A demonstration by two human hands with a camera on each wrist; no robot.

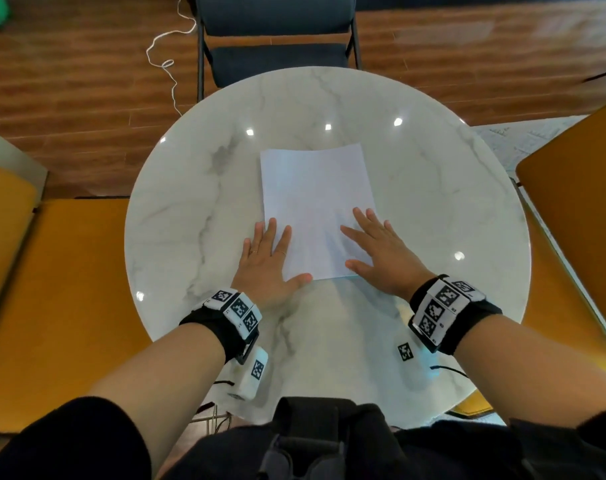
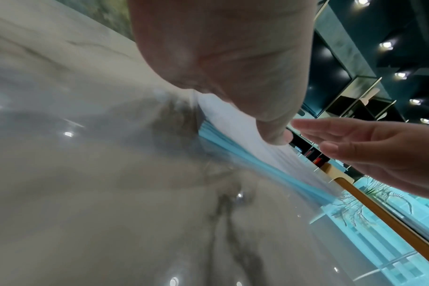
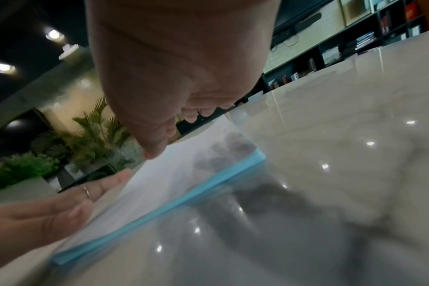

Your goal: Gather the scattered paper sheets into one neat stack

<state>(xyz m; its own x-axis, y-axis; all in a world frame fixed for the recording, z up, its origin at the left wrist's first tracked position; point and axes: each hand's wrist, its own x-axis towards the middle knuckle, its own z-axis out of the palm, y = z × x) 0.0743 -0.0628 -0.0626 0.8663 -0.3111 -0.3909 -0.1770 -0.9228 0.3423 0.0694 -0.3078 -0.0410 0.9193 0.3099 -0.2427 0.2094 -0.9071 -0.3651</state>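
Round marble table [image 1: 433, 209] — chairs about it
A dark chair [image 1: 277, 39] beyond; orange seats [image 1: 69, 289] at either side; white cord [image 1: 166, 60] on the wooden floor [image 1: 87, 81].

Office lounge: bookshelves [image 3: 355, 46], potted plants [image 3: 93, 131].

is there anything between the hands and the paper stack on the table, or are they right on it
Nothing visible stands between them. The left hand lies flat at the near left corner of the paper stack, thumb on its edge. The right hand lies flat at the near right corner. No other loose sheets show on the marble table.
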